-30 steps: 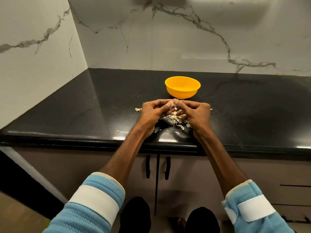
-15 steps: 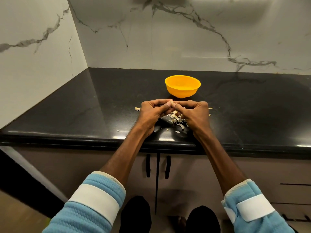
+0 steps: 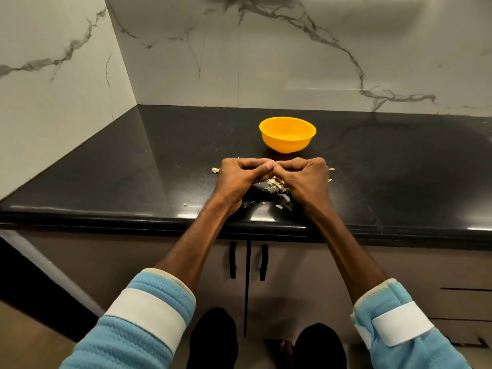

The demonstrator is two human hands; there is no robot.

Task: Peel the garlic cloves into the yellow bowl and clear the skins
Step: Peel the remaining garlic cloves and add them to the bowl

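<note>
The yellow bowl [image 3: 287, 134] stands on the black counter just beyond my hands. My left hand [image 3: 239, 179] and my right hand [image 3: 306, 179] meet fingertip to fingertip above the counter, fingers curled, pinching a small garlic clove [image 3: 270, 164] between them; only a pale tip of it shows. Below and between the hands lies a heap of papery garlic skins [image 3: 277, 186]. One loose clove or skin piece [image 3: 215, 170] lies left of my left hand. The bowl's contents are hard to make out.
The black counter [image 3: 133, 169] runs into a corner of marble walls at the left and back. Small skin scraps [image 3: 331, 169] lie right of my right hand and near the front edge [image 3: 185, 204]. Cabinet doors with black handles [image 3: 247, 259] sit below.
Both hands have drawn a little closer together and lower over the skin heap, covering more of it. The bowl has not moved.
</note>
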